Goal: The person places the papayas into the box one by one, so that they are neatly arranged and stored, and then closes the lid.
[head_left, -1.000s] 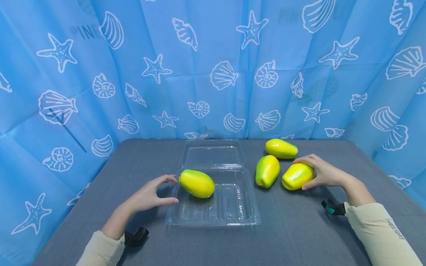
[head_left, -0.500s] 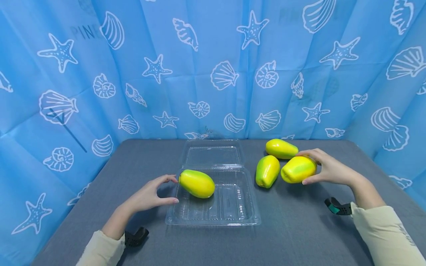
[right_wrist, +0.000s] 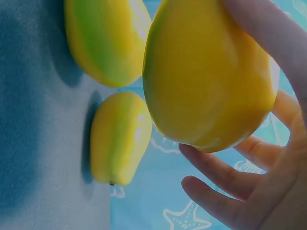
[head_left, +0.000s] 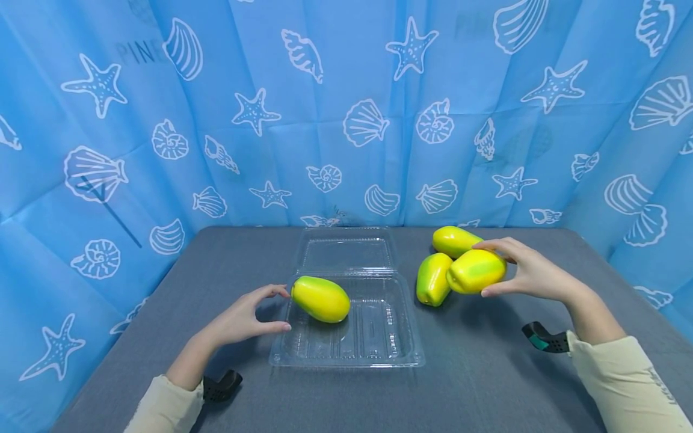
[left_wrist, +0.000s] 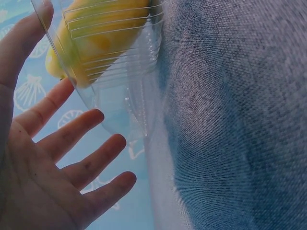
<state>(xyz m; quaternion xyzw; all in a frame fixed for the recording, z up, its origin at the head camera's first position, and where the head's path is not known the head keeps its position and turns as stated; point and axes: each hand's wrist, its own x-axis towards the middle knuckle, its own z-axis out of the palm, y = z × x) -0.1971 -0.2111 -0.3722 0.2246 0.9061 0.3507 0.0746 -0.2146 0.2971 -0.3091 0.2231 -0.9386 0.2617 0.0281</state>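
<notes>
My right hand (head_left: 533, 270) grips a yellow-green papaya (head_left: 476, 272) between thumb and fingers, holding it raised above the table. In the head view it overlaps a second papaya (head_left: 432, 282) lying on the cloth; another papaya (head_left: 455, 240) lies just behind. The right wrist view shows the gripped papaya (right_wrist: 206, 81) close up. At the left, a papaya (head_left: 320, 299) lies in the base of a clear plastic clamshell box (head_left: 373, 358). My left hand (head_left: 243, 316) is at the box's left rim, fingers spread; in the left wrist view its fingertips (left_wrist: 93, 115) are right by the plastic wall.
The box's clear lid (head_left: 346, 252) lies folded back behind its base. Grey cloth covers the table (head_left: 346, 403). A blue curtain (head_left: 346, 150) with white shells and starfish hangs behind. Each wrist carries a black camera mount, such as the left one (head_left: 221, 386).
My right hand has lifted its papaya off the table, then carried it slightly left, over the papaya beside it. The left hand and the papaya in the box have stayed put.
</notes>
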